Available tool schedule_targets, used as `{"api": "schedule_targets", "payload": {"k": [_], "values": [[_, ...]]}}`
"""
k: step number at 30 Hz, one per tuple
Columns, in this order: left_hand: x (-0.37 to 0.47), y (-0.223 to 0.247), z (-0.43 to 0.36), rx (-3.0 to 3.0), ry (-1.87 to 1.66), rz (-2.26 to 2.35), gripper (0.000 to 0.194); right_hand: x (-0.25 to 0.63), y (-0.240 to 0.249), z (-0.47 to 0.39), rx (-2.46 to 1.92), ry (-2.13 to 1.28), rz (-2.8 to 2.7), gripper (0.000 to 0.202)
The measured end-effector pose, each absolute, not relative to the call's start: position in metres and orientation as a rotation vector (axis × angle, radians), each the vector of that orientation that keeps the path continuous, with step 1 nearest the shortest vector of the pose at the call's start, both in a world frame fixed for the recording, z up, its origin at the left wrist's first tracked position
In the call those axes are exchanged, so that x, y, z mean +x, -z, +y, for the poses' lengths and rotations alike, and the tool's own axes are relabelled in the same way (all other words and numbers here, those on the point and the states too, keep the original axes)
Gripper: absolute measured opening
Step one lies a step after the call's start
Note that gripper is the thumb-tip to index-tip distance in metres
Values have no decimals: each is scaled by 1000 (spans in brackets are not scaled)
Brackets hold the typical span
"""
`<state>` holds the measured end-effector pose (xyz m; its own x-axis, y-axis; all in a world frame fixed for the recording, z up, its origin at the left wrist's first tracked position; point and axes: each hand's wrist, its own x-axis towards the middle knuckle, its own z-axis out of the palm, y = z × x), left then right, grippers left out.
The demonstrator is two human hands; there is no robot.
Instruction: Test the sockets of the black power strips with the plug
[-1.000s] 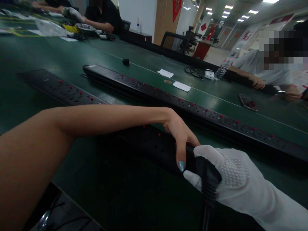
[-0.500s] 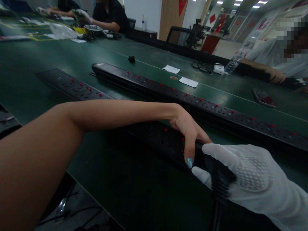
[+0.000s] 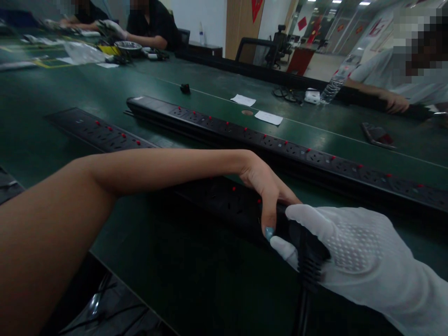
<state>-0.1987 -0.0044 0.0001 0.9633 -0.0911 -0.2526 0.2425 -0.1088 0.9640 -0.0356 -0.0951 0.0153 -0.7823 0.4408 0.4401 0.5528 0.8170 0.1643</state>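
My left hand point(image 3: 268, 191), bare with a blue thumbnail, grips a long black power strip point(image 3: 217, 198) near its right end. The strip slants across the green table and passes beneath my left forearm. In a white dotted glove, my right hand point(image 3: 336, 238) is closed round the strip's end, where a black cable point(image 3: 308, 270) with a ribbed sleeve comes out and hangs downward. The two hands are close together, the left thumb tip near the gloved fingertips. Some of my left fingers are hidden behind the strip.
A second black power strip point(image 3: 290, 149) lies behind, parallel. Further back are white papers point(image 3: 269, 117), a small black part point(image 3: 185, 88), a plastic bottle point(image 3: 334, 86) and a clear packet point(image 3: 378, 135). People sit across and at the far left. The table's near edge point(image 3: 129, 291) crosses lower left.
The view has shifted slightly, so the table and both hands appear a little further left. Both hands keep their hold on the strip's end.
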Motion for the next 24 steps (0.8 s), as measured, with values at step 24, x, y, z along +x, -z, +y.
{"api": "schedule_targets", "payload": {"k": [24], "values": [[-198, -11, -6, 1693, 212, 234, 66, -41, -12, -98, -835, 423, -2565, 31]]}}
